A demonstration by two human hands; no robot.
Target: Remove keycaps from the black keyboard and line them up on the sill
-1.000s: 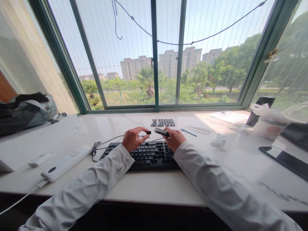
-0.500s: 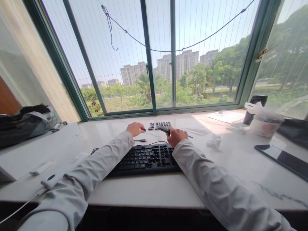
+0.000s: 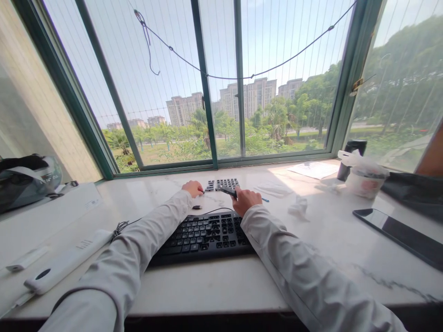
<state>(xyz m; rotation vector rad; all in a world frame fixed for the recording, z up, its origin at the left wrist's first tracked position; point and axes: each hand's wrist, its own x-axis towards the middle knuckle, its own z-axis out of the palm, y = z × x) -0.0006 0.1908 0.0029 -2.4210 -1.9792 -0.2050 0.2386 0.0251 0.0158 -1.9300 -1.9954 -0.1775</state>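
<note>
A black keyboard (image 3: 204, 237) lies on the marble counter, many of its right-hand keys without caps. Behind it, loose black keycaps (image 3: 226, 183) are laid out in rows. My left hand (image 3: 192, 188) is at the left end of these rows, fingertips pinched on a small dark piece that looks like a keycap (image 3: 202, 191). My right hand (image 3: 247, 200) is closed around a dark, elongated tool (image 3: 228, 190), whose tip points left over the front of the rows. The tool's exact kind is unclear. Just behind the keyboard rests a USB plug (image 3: 197, 207).
To the right are a phone (image 3: 394, 235), crumpled tissue (image 3: 298, 207), a bagged tub (image 3: 367, 180) and a paper sheet (image 3: 313, 169). A white elongated device (image 3: 69, 260) and a white box (image 3: 69, 203) lie left. A window (image 3: 214, 161) borders the back.
The view has shifted, so the scene sits a little further left. My left hand has lowered its small dark piece beside the rows. My right hand still grips the tool.
</note>
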